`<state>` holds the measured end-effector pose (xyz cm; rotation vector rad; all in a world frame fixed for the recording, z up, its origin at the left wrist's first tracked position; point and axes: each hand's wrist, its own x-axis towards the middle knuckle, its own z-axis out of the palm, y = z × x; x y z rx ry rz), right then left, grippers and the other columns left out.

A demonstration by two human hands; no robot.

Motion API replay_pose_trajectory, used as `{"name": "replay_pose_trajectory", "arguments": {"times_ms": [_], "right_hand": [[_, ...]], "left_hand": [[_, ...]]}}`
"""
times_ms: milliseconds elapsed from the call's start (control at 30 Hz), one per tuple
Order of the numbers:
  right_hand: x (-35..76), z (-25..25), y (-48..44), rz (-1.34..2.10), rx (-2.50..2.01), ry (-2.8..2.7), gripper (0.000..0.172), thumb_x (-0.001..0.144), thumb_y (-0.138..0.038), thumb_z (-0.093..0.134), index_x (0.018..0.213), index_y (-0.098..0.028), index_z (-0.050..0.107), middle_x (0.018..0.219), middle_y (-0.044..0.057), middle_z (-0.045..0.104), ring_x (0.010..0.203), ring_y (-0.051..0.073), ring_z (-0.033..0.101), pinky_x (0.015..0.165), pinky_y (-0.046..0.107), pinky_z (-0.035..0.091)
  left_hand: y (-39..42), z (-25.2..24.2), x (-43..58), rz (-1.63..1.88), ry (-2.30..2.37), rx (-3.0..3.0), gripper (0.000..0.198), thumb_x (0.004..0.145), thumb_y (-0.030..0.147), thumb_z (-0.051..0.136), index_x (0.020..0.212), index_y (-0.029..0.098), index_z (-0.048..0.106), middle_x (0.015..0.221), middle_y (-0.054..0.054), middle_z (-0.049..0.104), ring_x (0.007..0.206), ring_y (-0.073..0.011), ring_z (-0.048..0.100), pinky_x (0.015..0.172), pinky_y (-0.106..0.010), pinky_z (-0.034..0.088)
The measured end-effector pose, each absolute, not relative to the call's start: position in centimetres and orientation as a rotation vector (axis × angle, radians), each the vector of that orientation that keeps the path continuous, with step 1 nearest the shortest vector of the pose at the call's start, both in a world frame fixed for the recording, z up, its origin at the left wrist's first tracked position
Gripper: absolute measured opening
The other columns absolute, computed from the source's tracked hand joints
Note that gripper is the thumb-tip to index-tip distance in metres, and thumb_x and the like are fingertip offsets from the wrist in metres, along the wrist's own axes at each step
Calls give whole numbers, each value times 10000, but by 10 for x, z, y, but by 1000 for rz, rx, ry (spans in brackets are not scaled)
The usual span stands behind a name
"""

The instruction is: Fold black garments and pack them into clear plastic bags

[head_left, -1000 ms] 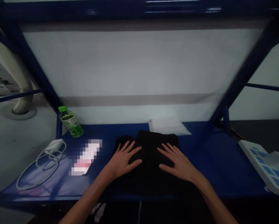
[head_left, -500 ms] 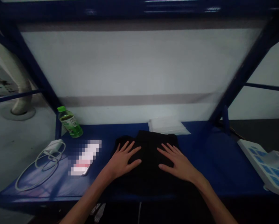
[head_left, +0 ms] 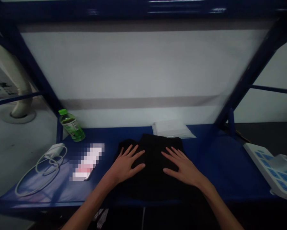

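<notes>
A black piece of folded cloth (head_left: 153, 179), perhaps a garment, lies on the blue shelf (head_left: 220, 166) at the middle front. My left hand (head_left: 127, 163) rests flat on its left part, fingers spread and pointing away from me. On the right part lies my right hand (head_left: 179, 166), palm down, its fingers also apart. Neither hand grips anything. Behind the cloth, a clear plastic packet (head_left: 172, 128) with something white in it lies near the wall. The exact kind of the cloth is too dark to make out.
On the left stand a green-capped drink bottle (head_left: 72, 126) and a white charger (head_left: 54, 150) with a coiled cable (head_left: 25, 193). A pixelated phone-like object (head_left: 88, 163) lies beside them. A white power strip (head_left: 265, 166) is at the right edge. Blue frame posts (head_left: 244, 80) flank the shelf.
</notes>
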<state>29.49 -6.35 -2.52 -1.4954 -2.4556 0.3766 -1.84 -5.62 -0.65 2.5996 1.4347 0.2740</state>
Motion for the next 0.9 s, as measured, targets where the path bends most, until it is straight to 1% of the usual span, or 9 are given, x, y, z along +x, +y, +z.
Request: {"name": "replay_pose_trajectory", "arguments": {"times_ms": [300,533,667,900], "right_hand": [[295,-26,-64,364,-1492,-2455,729,884,-732,433,1520,-403,292,1617,-32,203,1496,269,131,1212,513,175],[295,-27,-63,385,-1488,-2440,725,885,-722,446,1518,-401,297,1617,-30,203,1492,293,140,1208,528,176],[296,-28,-63,372,-1482,-2442,720,886,-718,450,1517,-405,298,1616,-29,209,1493,284,145,1207,527,184],[296,-29,-63,373,-1470,-2439,717,885,-707,466,1516,-413,294,1615,-35,209,1492,288,147,1209,531,178]], "left_hand": [[-57,-5,-18,254,1439,2593,645,950,699,324,1527,416,272,1625,-7,186,1482,-378,152,1148,-662,154],[-57,-5,-18,249,1439,2585,646,951,700,321,1528,414,272,1625,-18,182,1485,-370,139,1149,-660,145],[-57,-6,-18,256,1443,2592,641,953,697,318,1527,416,272,1623,-20,193,1485,-365,149,1148,-661,147],[-57,-6,-18,261,1439,2588,642,952,695,326,1528,418,269,1624,-15,186,1483,-374,149,1145,-663,152]]}}
